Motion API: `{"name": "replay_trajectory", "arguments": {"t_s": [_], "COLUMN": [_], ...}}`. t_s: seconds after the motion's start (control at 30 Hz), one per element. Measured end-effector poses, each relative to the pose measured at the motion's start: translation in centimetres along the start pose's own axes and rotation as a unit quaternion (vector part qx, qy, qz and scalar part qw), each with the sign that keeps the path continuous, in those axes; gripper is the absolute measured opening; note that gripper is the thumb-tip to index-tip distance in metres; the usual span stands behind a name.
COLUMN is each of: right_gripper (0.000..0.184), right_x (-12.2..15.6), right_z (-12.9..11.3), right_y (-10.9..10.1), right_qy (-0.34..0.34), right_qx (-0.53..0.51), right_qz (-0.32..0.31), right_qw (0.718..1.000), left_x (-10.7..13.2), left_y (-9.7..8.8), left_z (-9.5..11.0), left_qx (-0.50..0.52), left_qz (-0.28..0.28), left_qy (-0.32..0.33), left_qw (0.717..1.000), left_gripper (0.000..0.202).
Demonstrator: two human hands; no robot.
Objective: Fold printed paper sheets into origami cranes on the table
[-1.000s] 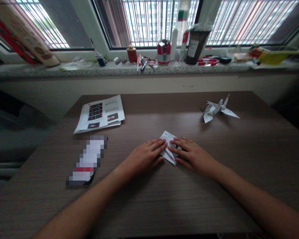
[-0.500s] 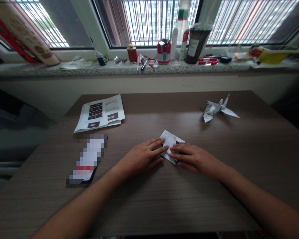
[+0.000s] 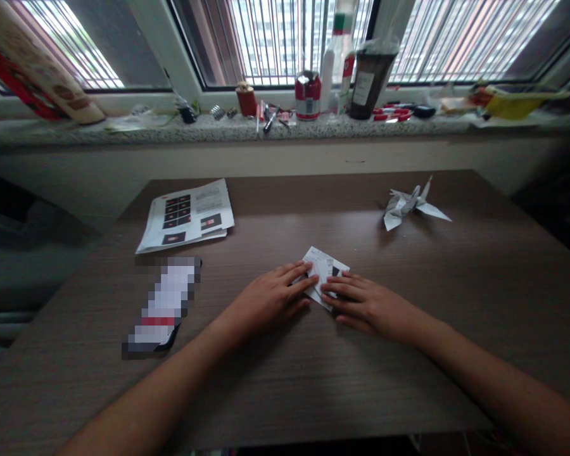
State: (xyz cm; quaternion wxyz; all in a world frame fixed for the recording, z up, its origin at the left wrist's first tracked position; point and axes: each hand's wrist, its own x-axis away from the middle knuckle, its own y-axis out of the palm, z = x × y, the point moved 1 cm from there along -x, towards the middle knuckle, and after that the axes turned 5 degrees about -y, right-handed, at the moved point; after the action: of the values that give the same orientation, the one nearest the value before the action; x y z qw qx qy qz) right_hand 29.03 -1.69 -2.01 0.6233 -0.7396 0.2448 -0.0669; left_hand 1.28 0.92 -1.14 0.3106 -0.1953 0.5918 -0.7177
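A small folded piece of white printed paper (image 3: 322,267) lies flat on the brown wooden table (image 3: 408,285), near its middle. My left hand (image 3: 270,297) rests palm down on the paper's left side, fingers stretched out and pressing it. My right hand (image 3: 365,303) lies flat on the paper's right side, fingers extended onto it. The fingertips of both hands nearly meet over the paper, hiding its lower part.
A finished paper crane (image 3: 411,204) sits at the far right of the table. A printed sheet (image 3: 187,215) lies at the far left, a phone (image 3: 164,305) below it. The stone windowsill (image 3: 123,133) holds a red can (image 3: 307,96), bottles, a dark cup (image 3: 367,81) and small tools.
My right hand's fingers slid slightly left and up across the paper. The whole view shifted a little as my head moved; my left hand stays pressing.
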Motion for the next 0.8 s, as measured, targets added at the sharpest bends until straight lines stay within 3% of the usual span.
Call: {"name": "replay_trajectory", "arguments": {"t_s": [0.4,0.8], "right_gripper": [0.051,0.052], "right_x": [1.1,1.4], "right_z": [-0.8,-1.1], "right_y": [0.6,0.5], "right_qy": [0.0,0.013], "right_qx": [0.012,-0.028], "right_qz": [0.004,0.011], "right_qw": [1.0,0.999], "left_x": [0.0,0.1], "left_y": [-0.9,-0.7], "left_z": [-0.3,-0.2], "left_qx": [0.014,0.013], "left_qz": [-0.028,-0.012], "left_qy": [0.048,0.036], "left_qw": [0.998,0.999], "left_gripper": [0.046,0.044]}}
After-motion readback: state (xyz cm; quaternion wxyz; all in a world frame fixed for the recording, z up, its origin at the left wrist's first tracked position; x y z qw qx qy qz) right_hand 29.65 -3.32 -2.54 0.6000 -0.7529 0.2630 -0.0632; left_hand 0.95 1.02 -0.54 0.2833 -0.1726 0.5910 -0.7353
